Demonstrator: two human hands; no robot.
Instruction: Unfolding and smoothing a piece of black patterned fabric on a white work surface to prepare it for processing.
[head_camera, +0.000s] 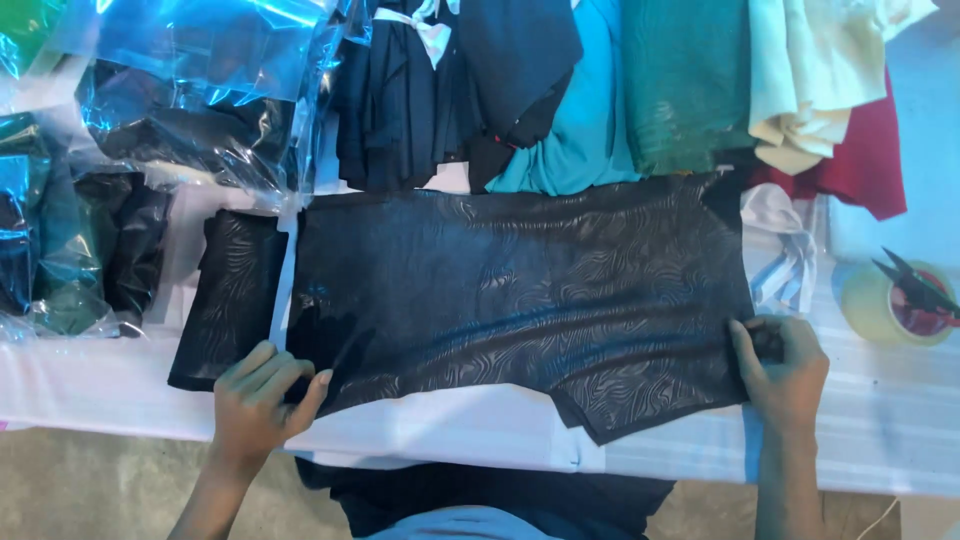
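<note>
Clear plastic bags (190, 90) of dark cloth sit top left. I press my left hand (262, 400) flat, fingers spread, on the black patterned fabric (520, 290) across the table (880, 430); right hand (785, 370) pinches its right edge.

Left hand (262, 400) flat (right hand (785, 372) pinching)

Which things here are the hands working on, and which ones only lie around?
In hand:
- black patterned fabric, left hand flat on it, right hand pinching its edge

Lying about:
- folded black piece
- teal cloth
- red cloth
- tape roll
- plastic bags
</note>
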